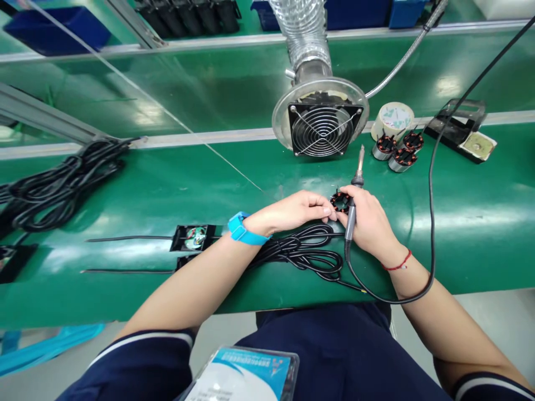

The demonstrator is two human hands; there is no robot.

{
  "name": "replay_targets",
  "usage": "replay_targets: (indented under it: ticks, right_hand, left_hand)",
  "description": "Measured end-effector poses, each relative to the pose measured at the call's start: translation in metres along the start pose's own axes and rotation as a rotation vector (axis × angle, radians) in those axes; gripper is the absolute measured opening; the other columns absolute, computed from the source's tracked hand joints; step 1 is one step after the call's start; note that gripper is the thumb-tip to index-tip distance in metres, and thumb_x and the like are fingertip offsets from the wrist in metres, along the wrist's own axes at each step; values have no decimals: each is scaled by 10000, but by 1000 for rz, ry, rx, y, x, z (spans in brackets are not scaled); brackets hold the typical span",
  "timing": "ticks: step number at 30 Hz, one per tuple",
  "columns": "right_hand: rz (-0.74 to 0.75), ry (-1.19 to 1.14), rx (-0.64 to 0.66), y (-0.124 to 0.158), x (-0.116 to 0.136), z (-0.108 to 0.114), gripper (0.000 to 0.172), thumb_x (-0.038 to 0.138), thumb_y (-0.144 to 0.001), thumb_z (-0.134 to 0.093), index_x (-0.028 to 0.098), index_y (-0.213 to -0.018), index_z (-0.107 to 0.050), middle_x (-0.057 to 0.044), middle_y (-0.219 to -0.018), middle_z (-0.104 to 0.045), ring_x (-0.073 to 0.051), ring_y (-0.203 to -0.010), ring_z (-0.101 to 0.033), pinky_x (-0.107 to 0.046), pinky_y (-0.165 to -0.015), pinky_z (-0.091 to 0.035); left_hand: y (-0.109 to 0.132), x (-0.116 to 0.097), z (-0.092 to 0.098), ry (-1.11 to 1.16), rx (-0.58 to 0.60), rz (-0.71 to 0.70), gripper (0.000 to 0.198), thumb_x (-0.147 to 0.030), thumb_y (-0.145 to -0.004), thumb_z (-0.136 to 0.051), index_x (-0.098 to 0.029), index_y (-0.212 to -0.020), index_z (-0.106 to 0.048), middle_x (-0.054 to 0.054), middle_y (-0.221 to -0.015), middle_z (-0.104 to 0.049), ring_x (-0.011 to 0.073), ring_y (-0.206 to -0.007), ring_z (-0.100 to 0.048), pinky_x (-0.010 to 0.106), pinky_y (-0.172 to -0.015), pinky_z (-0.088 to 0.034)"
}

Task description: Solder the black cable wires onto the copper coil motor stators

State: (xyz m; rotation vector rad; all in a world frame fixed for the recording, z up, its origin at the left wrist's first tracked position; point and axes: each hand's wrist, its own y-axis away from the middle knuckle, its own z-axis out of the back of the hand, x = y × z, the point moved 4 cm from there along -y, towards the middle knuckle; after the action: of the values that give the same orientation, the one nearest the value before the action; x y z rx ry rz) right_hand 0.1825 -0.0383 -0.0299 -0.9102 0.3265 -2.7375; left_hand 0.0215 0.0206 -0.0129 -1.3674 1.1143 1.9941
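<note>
A small motor stator [340, 202], black with copper windings, is held above the green bench between my two hands. My left hand [307, 210], with a blue strap on its wrist, pinches the stator's left side. In my right hand [370, 220] is a soldering iron [351, 224], its tip pointing away from me, up toward the fan. The right fingertips also touch the stator's near and right edges. Below my hands lies a bundle of black cable [311, 253]. An open black box [193, 238] with wires and a green board inside sits left of it, near my left forearm.
A fume extractor fan [324, 131] on a flexible duct stands beyond my hands. Several similar stators [402, 159] sit by a tape roll [393, 120], left of the iron stand [463, 136]. Coiled black cables [62, 178] lie far left. The iron's cord [432, 206] loops over my right forearm.
</note>
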Motion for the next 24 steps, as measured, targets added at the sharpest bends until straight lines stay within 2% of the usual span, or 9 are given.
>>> replay_targets:
  ticks: [4,7,10,12,14,18,20,22,24]
  right_hand:
    - [-67,-30,2,-3,-12,15,471,255,-863,-623,203,-1309,-482,-140,-1221,-652,-325,-1103,-629,-519,-942,-509]
    - [-108,-105,-44,-4,-19,25,535,309,-849,-655,204,-1334,-454,-142,-1295,-620,-325,-1190,-606,-540,-1018,-489]
    - [-110,-180,-144,-3,-21,31,518,331,-862,-656,232,-1325,-445,-119,-1304,-621,-302,-1214,-609,-531,-1039,-495]
    - [-84,-217,-224,-1,-20,34,497,317,-871,-659,254,-1316,-450,-108,-1295,-630,-290,-1199,-626,-523,-1030,-511]
    - [-55,-251,-308,1,-17,38,468,290,-879,-663,277,-1303,-466,-99,-1282,-640,-279,-1172,-647,-512,-1014,-532]
    - [-28,-328,-405,4,-10,44,430,230,-893,-656,315,-1285,-500,-75,-1212,-680,-258,-1109,-685,-477,-961,-580]
    - [-15,-363,-419,4,-6,44,419,208,-897,-648,318,-1278,-513,-70,-1186,-691,-249,-1080,-700,-465,-942,-596]
    - [5,-389,-425,5,-3,41,406,192,-897,-641,308,-1268,-525,-68,-1175,-692,-234,-1041,-715,-451,-925,-609]
    - [24,-411,-419,6,-1,37,394,181,-898,-630,295,-1261,-528,-63,-1161,-691,-215,-1002,-726,-434,-906,-620]
  left_hand:
    - [11,-10,-18,-501,-77,-42,201,-309,-903,-614,-154,-1022,-662,65,-966,-691,190,-842,-617,307,-761,-461]
    - [17,-15,-44,-881,-6,-84,142,-232,-937,-557,-162,-996,-665,92,-1027,-691,214,-880,-640,301,-725,-460]
    - [21,-20,-45,-1020,-48,-65,217,-184,-976,-428,-153,-967,-642,98,-975,-702,210,-840,-649,303,-682,-462]
    - [31,-28,-22,-957,-196,-59,188,-205,-968,-441,-157,-974,-623,80,-941,-706,198,-807,-644,306,-676,-466]
    - [50,-38,16,-803,-433,-120,133,-217,-945,-478,-169,-946,-602,46,-898,-701,163,-776,-627,292,-692,-472]
    - [108,-56,100,-517,-1076,-419,97,-248,-904,-576,-175,-851,-538,-42,-724,-620,54,-555,-443,229,-619,-440]
    - [123,-64,118,-477,-1223,-554,146,-286,-884,-637,-165,-867,-556,-49,-731,-612,45,-557,-445,215,-594,-427]
    - [115,-70,114,-514,-1111,-571,184,-306,-849,-699,-151,-856,-601,-31,-760,-636,63,-622,-523,215,-604,-435]
    - [87,-68,89,-575,-771,-464,194,-325,-843,-708,-146,-811,-642,-14,-756,-667,84,-657,-570,215,-614,-446]
